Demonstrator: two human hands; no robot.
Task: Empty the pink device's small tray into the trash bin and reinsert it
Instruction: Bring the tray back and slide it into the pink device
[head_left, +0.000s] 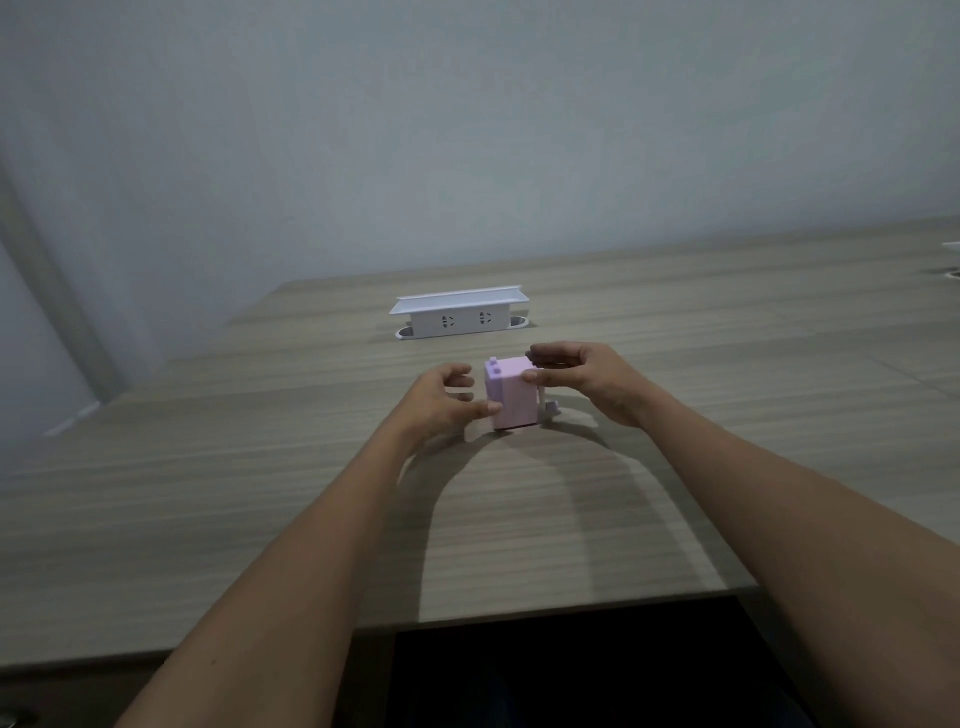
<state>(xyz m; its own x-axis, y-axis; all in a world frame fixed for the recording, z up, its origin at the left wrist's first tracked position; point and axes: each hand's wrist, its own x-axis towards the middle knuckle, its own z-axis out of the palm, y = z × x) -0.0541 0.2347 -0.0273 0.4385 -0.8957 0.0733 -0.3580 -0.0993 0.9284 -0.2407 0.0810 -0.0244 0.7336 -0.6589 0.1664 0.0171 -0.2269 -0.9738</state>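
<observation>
A small pink boxy device (511, 392) stands upright on the wooden table (260, 467), a crank handle (550, 408) sticking out of its right side. My right hand (587, 382) is at its upper right, thumb and fingers pinching the top right corner. My left hand (447, 397) is at its left side, fingers spread, the thumb tip touching the lower left face. The small tray cannot be told apart from the body. No trash bin is in view.
A white pop-up socket box (460, 314) with its lid raised stands behind the device. The table's near edge runs below my forearms, with a dark gap (571, 665) under it. A grey wall rises behind the table.
</observation>
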